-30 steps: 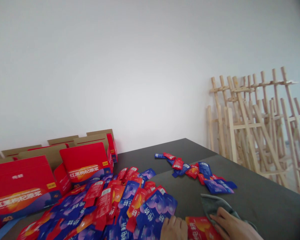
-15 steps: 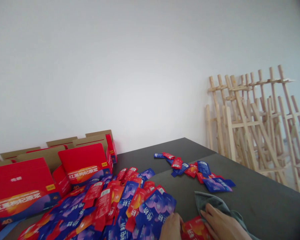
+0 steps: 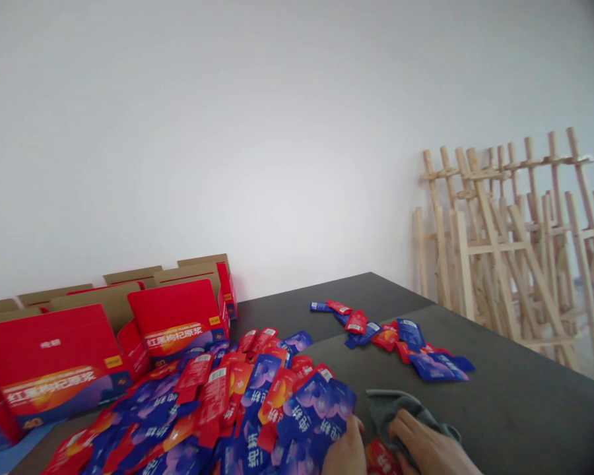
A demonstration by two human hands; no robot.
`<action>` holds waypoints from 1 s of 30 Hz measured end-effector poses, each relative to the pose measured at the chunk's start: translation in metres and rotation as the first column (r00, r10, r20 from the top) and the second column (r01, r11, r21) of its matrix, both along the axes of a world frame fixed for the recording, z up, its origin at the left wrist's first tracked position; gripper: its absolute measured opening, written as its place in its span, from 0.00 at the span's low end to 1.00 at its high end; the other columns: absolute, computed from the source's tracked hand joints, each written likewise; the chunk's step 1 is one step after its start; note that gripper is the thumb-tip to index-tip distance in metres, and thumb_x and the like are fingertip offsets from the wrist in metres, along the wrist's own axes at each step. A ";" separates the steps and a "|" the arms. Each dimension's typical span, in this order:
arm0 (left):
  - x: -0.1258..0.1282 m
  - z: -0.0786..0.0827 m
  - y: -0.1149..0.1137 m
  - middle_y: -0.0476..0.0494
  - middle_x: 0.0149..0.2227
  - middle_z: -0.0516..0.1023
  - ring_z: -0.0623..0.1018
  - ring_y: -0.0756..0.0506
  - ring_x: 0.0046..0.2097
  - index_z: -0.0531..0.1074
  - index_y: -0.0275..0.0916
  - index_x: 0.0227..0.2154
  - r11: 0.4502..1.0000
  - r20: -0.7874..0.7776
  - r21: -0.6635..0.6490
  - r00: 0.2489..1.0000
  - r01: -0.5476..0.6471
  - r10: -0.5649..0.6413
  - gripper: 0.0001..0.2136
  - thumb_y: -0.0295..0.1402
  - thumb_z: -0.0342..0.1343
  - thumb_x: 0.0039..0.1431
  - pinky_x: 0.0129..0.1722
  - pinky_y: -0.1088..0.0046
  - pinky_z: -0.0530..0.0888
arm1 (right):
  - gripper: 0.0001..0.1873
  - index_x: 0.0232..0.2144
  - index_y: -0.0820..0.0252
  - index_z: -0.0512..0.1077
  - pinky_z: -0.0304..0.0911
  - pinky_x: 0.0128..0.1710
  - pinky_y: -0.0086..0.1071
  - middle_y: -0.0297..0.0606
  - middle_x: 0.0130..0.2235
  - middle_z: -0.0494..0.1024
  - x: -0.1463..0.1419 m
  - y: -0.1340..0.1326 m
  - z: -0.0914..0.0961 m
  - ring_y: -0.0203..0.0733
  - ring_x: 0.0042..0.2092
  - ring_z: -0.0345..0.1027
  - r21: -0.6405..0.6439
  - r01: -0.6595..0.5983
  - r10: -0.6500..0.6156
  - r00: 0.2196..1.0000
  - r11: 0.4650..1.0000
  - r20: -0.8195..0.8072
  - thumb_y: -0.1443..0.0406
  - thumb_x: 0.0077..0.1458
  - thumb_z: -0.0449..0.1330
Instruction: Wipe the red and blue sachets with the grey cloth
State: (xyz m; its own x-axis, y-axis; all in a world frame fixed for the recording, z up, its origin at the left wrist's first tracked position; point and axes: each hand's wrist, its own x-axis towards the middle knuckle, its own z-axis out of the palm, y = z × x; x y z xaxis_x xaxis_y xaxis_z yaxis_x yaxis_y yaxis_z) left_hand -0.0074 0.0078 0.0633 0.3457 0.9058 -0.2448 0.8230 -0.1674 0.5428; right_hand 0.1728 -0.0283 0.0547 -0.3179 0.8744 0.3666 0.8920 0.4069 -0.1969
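Note:
At the bottom edge, my right hand (image 3: 428, 443) presses a dark grey-green cloth (image 3: 400, 404) against a red pouch (image 3: 380, 456), its fingers curled on the fabric. My left hand (image 3: 347, 450) is closed at the left side of this same pouch and appears to grip its edge; the fingertips are partly hidden. Just left of it spreads a large heap of blue and red pouches (image 3: 257, 402) with white Chinese lettering. The lower part of both hands and of the red pouch is cut off by the frame.
Open red cartons (image 3: 178, 320) with raised flaps stand along the left of the dark table (image 3: 505, 389). A smaller row of red and blue pouches (image 3: 359, 328) lies beyond the cloth. Wooden easels (image 3: 490, 247) lean near the white wall (image 3: 277, 132) on the right.
My right hand and the cloth have moved left, closer to my left hand, covering more of the red pouch. The view has shifted slightly, moving the cartons and easels rightward.

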 end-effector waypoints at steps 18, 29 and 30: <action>-0.022 -0.009 0.012 0.53 0.28 0.74 0.74 0.48 0.33 0.73 0.38 0.27 0.934 0.563 -0.236 0.821 0.269 -0.095 0.04 0.30 0.55 0.47 0.40 0.70 0.70 | 0.16 0.37 0.54 0.70 0.66 0.39 0.31 0.36 0.39 0.75 -0.038 -0.003 0.035 0.42 0.41 0.72 -0.073 -0.118 0.120 0.992 0.990 0.028 0.73 0.43 0.54; -0.022 0.016 0.006 0.53 0.26 0.71 0.74 0.48 0.29 0.66 0.40 0.31 0.978 0.357 -0.179 0.919 -0.108 0.167 0.06 0.24 0.51 0.51 0.29 0.75 0.67 | 0.07 0.34 0.53 0.66 0.63 0.33 0.32 0.34 0.35 0.75 0.038 0.014 -0.002 0.40 0.33 0.73 -0.072 0.144 -0.145 0.989 0.987 -0.008 0.69 0.56 0.50; -0.023 0.019 0.007 0.54 0.24 0.70 0.72 0.49 0.25 0.65 0.40 0.32 0.976 0.406 -0.175 0.894 -0.126 0.188 0.04 0.26 0.49 0.54 0.25 0.76 0.65 | 0.07 0.33 0.53 0.66 0.63 0.33 0.32 0.34 0.34 0.74 0.045 0.014 -0.001 0.40 0.33 0.73 -0.073 0.163 -0.165 0.986 0.984 -0.027 0.69 0.56 0.50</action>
State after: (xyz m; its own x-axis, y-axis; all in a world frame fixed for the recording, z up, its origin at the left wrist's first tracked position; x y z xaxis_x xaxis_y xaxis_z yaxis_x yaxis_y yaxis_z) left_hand -0.0307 0.0152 0.0819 0.3002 0.9237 -0.2378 0.5241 0.0485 0.8503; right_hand 0.2175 -0.0141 0.0539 -0.1567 0.9377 0.3101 0.9381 0.2395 -0.2503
